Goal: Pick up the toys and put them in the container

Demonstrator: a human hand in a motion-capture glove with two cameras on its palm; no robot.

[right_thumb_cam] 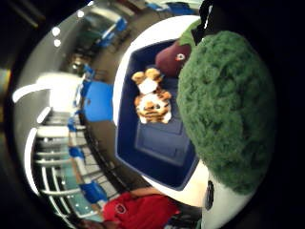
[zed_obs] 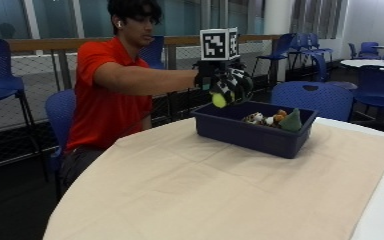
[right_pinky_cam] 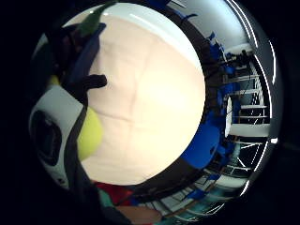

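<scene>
A cafeteria or common hall: blue chairs (zed_obs: 315, 97), round tables (zed_obs: 372, 63), railing (zed_obs: 59, 45) and glass walls.

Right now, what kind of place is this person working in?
Probably a cafeteria or common seating area: blue chairs at several round tables, a railing with glass behind, and the cloth-covered table.

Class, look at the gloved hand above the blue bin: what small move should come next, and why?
Probably lower the right hand a little and let go. It holds a green and yellow toy just above the near end of the blue bin, where a tiger toy and others already lie, so the drop would land inside.
</scene>
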